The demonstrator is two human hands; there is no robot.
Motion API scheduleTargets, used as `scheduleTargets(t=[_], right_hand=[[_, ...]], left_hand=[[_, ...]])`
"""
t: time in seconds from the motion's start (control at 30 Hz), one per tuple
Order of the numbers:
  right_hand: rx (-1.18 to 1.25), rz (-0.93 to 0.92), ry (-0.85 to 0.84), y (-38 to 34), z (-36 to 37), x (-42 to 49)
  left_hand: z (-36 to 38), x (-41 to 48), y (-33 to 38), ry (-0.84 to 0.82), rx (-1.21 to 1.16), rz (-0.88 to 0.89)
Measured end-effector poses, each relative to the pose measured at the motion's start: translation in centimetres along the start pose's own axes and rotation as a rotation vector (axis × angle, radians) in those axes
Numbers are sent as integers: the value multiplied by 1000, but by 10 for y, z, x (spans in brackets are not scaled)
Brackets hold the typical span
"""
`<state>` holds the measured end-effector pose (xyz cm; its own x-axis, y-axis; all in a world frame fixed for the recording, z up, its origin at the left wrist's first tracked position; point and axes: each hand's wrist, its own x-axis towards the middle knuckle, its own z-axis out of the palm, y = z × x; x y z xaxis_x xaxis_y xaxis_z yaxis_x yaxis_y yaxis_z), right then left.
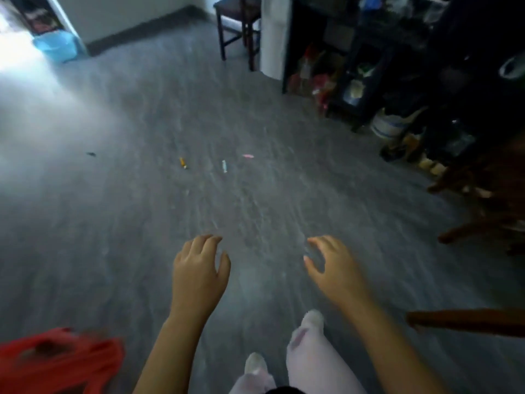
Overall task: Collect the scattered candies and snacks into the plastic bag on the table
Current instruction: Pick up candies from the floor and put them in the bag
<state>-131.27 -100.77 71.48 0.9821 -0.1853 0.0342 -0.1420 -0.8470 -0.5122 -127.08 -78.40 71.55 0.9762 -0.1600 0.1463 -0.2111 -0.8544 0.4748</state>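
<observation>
The grey floor (127, 223) carries three small sweets near its middle: a yellow candy (183, 162), a pale candy (224, 166) near it, and a pink candy (248, 156) just beyond. A dark scrap (91, 154) lies well to their left. A blue basin (55, 45) and a chair (235, 29) stand at the far end.

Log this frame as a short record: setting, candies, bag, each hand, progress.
setting: grey floor, view blurred
candies: yellow candy, pale blue candy and pink candy, lying apart on the floor ahead of the hands
unclear item: dark scrap farther left, too small to identify
bag: red plastic bag at lower left, blurred, contents not visible
left hand: loosely curled, holds nothing
right hand: loosely curled, holds nothing
progress: all three candies are on the floor, not yet picked up
</observation>
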Motion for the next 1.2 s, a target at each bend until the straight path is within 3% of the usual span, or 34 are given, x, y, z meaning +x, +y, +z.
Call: scheduleTargets(t=[0.3,0.6,0.87,1.2], right_hand=[[46,-104,-103,-22,58,171],[29,-271,-190,-85,90,378],[82,-401,-303,-201,184,478],[104,-615,-273,-445,295,627]], left_hand=[[24,127,-52,-19,19,-166],[-19,273,-110,143,71,-354],[-47,341,-232,213,91,-554],[-157,478,-455,358,233,-632]])
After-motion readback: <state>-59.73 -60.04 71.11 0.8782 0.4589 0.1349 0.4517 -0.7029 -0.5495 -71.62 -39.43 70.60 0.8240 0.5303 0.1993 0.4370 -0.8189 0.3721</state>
